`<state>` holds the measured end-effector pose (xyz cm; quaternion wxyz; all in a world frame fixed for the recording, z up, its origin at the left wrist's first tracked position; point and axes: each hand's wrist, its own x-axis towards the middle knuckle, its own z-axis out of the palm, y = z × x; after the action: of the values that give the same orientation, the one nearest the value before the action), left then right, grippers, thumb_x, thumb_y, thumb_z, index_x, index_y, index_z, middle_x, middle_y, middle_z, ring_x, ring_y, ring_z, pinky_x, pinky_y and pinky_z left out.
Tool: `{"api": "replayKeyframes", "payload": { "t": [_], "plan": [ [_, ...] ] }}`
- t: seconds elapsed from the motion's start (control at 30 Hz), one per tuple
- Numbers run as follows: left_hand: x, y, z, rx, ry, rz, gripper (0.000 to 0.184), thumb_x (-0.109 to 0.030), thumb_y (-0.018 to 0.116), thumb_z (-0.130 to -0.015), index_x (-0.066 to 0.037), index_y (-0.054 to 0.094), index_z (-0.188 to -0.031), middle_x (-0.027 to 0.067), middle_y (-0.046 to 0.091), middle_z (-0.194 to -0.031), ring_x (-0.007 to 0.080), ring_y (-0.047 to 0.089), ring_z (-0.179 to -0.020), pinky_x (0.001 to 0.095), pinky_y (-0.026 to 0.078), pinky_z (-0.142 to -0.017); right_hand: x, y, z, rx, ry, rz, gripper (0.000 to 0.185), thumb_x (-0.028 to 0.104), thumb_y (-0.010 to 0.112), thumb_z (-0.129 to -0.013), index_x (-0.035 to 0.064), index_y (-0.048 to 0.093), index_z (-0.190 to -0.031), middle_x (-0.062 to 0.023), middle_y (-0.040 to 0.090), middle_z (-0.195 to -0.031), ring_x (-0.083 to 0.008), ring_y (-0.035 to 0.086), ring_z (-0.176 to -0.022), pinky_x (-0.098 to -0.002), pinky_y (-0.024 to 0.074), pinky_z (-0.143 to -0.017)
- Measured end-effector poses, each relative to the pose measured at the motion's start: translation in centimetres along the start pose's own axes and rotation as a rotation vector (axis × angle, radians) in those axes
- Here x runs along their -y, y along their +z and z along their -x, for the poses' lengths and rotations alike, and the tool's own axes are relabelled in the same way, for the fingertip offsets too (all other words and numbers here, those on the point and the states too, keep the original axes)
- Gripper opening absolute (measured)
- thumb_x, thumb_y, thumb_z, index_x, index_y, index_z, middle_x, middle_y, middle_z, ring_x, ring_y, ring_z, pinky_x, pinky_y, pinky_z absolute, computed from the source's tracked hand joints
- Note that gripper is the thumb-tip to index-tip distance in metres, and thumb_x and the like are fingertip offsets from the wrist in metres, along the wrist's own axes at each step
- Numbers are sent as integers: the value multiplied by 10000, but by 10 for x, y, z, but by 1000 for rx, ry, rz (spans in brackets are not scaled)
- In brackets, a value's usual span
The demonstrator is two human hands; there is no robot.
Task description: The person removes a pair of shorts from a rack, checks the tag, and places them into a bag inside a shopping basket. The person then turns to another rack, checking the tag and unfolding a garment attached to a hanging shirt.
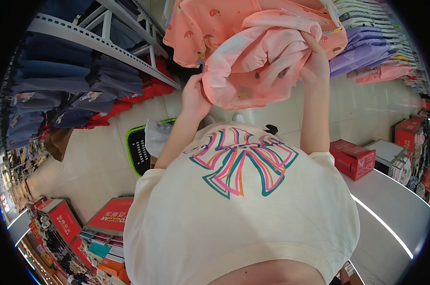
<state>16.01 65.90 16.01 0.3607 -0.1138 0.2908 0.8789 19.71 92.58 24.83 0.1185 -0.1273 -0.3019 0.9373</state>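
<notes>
A thin pink garment is bunched up in front of me, its paler inner side partly turned out. My left hand is closed on its lower left edge. On the other side, my right hand grips the fabric, the thumb side hidden in the folds. Just behind it hangs a coral garment with a mushroom print; whether both are one piece I cannot tell.
Dark jeans hang on a white metal rack at the left. Purple clothes hang on the right. A black basket with a green rim stands on the floor below my left arm. A red box sits on the right counter.
</notes>
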Motion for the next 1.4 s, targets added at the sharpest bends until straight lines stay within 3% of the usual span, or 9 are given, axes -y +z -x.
{"api": "replayKeyframes", "payload": {
  "t": [0.33,0.43,0.47,0.67,0.77,0.87,1.27,1.37,1.4],
  "plan": [
    [-38,15,22,132,98,260,298,-175,341,-857,10,475,-1048,113,529,-1090,225,488,-1039,372,344,-930,-4,-42,18,91,-268,470,496,-52,496,-757,10,331,-1221,-88,450,-1168,-196,446,-1092,-331,375,-924],
    [-47,-9,11,576,20,631,249,-165,367,-867,0,495,-1003,116,538,-1055,229,487,-1027,375,343,-927,-7,-42,26,1,-354,562,471,-69,483,-747,-1,361,-1197,-93,456,-1166,-212,459,-1080,-326,380,-908],
    [-51,-12,12,370,136,456,218,-178,389,-884,-9,504,-960,111,541,-1031,218,477,-1027,368,347,-919,-9,-40,28,-41,-382,595,452,-69,480,-746,-7,378,-1182,-96,461,-1162,-220,469,-1068,-324,388,-895],
    [-60,5,22,331,166,285,358,-196,365,-910,37,370,-1181,158,406,-1240,263,363,-1174,403,254,-1004,-6,-95,27,-293,-467,1401,471,-22,431,-801,26,342,-1261,-110,431,-1243,-176,404,-1151,-260,311,-933],
    [-65,-11,15,180,244,282,324,-165,352,-909,15,407,-1173,147,437,-1216,268,395,-1150,406,276,-998,-3,-105,35,-409,-422,1535,388,10,437,-812,49,436,-1198,-148,544,-1086,-186,520,-1004,-264,385,-837],
    [-72,-14,10,86,249,373,325,-151,336,-914,13,395,-1188,151,406,-1249,266,369,-1175,409,263,-1009,2,-120,38,-485,-526,1582,268,104,477,-817,66,521,-1079,-215,583,-868,-359,567,-808,-352,440,-694],
    [-88,-47,1,281,346,470,369,-189,346,-917,18,352,-1223,135,356,-1295,251,307,-1215,424,183,-1038,18,-179,38,-453,-306,1706,183,164,556,-755,22,597,-863,-126,615,-747,-186,593,-672,-280,446,-620],
    [-87,-28,4,-45,565,253,380,-192,349,-917,20,343,-1232,132,346,-1304,243,295,-1222,426,180,-1038,28,-188,36,-544,69,1803,174,174,531,-790,29,605,-848,-74,606,-695,-118,578,-673,-245,440,-603],
    [-87,-35,4,113,484,339,381,-190,349,-917,20,341,-1234,131,344,-1305,243,291,-1224,426,178,-1039,29,-193,37,-541,96,1735,200,193,521,-793,28,606,-867,-82,610,-720,-133,584,-686,-257,446,-618]
  ]
}}
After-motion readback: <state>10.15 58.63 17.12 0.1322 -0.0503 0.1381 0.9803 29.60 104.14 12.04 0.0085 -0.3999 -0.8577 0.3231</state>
